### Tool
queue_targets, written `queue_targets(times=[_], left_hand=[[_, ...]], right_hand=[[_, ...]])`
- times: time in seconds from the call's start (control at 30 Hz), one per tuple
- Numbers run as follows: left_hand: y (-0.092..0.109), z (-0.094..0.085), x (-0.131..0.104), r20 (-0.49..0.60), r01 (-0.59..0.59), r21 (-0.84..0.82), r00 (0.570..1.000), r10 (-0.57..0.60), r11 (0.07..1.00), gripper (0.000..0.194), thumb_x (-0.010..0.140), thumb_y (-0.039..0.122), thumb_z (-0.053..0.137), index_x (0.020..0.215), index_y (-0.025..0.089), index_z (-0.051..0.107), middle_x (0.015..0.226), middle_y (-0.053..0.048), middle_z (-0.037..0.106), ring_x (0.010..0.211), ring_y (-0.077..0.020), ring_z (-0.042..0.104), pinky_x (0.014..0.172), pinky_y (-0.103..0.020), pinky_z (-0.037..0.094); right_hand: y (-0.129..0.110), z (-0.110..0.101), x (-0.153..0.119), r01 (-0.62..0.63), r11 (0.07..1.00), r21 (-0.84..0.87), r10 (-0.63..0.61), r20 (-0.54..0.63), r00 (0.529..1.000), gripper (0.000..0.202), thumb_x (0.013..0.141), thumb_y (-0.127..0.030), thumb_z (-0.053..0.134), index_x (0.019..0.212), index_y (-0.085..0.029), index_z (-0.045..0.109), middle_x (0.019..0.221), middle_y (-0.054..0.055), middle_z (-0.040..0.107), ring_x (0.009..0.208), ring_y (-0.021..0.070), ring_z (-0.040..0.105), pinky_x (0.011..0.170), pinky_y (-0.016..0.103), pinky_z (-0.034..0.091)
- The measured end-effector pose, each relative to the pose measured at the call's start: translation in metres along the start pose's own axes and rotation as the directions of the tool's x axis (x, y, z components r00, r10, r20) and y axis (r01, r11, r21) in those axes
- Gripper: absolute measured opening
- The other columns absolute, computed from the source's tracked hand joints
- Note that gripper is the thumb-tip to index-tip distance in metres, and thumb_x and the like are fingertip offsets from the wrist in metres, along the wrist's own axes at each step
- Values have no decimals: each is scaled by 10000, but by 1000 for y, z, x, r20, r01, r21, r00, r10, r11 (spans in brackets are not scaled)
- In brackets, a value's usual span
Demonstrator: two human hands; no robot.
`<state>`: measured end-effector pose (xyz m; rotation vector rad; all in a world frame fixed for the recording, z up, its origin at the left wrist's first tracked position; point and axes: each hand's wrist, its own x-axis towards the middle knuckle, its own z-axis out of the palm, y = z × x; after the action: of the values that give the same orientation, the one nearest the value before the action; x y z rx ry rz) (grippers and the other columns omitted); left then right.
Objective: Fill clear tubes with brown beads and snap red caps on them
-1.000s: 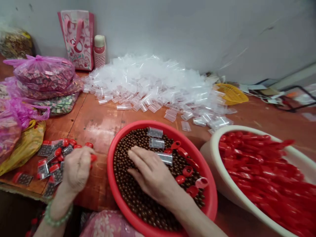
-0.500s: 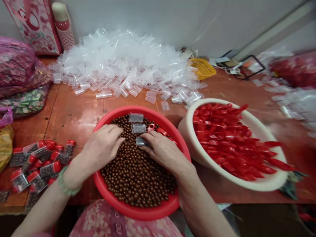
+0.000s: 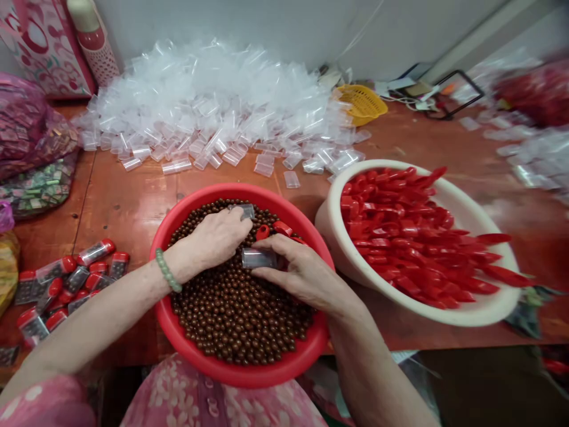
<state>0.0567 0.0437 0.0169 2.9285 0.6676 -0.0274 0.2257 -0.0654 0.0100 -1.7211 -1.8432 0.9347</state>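
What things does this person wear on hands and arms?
The left hand has no glove, but a pale green beaded bracelet at its wrist and, higher up, a pink sleeve with pale patches. The right hand and its visible forearm are bare.

clear tube point(image 3: 259, 258), sideways over glossy brown balls point(image 3: 242, 320)

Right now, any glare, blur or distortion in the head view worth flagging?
Head view: the pile of clear tubes looks washed out, with bright glints, its upper part hazy against the wall; the brown balls show pinpoint highlights but read clearly; the red bundle at the right edge is smeared; the white tub looks stretched sideways; shadows are soft.
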Motion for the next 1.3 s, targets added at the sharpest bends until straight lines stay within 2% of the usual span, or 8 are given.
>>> queue_targets(times=[0.27, 0.4, 0.6, 0.73, 0.9, 1.0, 1.1, 1.3], left_hand=[[9, -10, -51, 160, 53, 169, 984, -80, 984, 284, 887, 28, 321, 951, 95, 590, 937, -117, 569, 705, -217, 642, 571, -342, 530], [12, 3, -63, 217, -30, 100, 976, 8, 995, 300, 857, 12, 357, 1041, 76, 584, 1079, -169, 572, 781, -218, 668, 662, -358, 561], [-4, 3, -65, 259, -38, -45, 965, 48, 998, 331, 873, 9, 351, 1094, 110, 575, 1205, -175, 570, 837, -181, 683, 766, -333, 561], [-2, -11, -60, 298, -79, 55, 953, 59, 995, 283, 887, 36, 356, 949, 102, 624, 960, -121, 624, 647, -169, 640, 581, -300, 522], [28, -19, -58, 350, -31, 388, 929, -116, 921, 306, 740, -89, 391, 776, 47, 662, 754, -153, 629, 691, -229, 628, 509, -278, 447], [39, -17, -64, 363, -125, 382, 931, -25, 916, 284, 738, -65, 418, 756, 59, 674, 738, -152, 627, 700, -242, 614, 508, -289, 433], [31, -13, -71, 327, -192, 272, 940, 98, 943, 278, 802, -26, 423, 852, 74, 678, 783, -136, 646, 752, -237, 632, 583, -299, 474], [2, -13, -55, 343, -87, 54, 937, 64, 995, 307, 853, -26, 381, 816, 95, 661, 770, -100, 676, 670, -197, 654, 631, -308, 517]], right_hand=[[-22, 7, 0, 100, 933, -346, -56, 136, 989, 264, 832, -7, 417, 972, -171, 571, 1041, 88, 551, 904, 196, 565, 835, 357, 488], [-29, 20, 8, 249, 910, -331, -141, 318, 938, 375, 769, 59, 369, 1030, -151, 538, 999, 85, 576, 897, 189, 567, 850, 345, 485], [-26, 13, 15, 245, 908, -340, -113, 364, 925, 236, 857, -32, 417, 1018, -152, 541, 962, 82, 623, 882, 194, 604, 826, 335, 484], [-35, 5, 6, 303, 788, -536, -92, 384, 919, 283, 807, 16, 431, 974, -153, 585, 963, 99, 616, 857, 212, 606, 773, 330, 486], [-54, 21, -2, 336, 531, -778, -4, 394, 919, 310, 838, 14, 392, 917, -114, 662, 911, 166, 639, 837, 284, 619, 738, 398, 492], [-59, 30, 3, 362, 463, -809, 38, 426, 904, 322, 831, 24, 388, 886, -96, 682, 860, 171, 641, 818, 290, 628, 696, 392, 496], [-58, 32, 9, 412, 533, -739, 26, 501, 865, 296, 843, 11, 414, 911, -81, 687, 893, 167, 654, 850, 281, 642, 735, 384, 507], [-45, 36, 13, 448, 718, -532, -79, 578, 813, 239, 841, -4, 460, 916, -86, 672, 886, 134, 648, 842, 236, 637, 768, 350, 501]])
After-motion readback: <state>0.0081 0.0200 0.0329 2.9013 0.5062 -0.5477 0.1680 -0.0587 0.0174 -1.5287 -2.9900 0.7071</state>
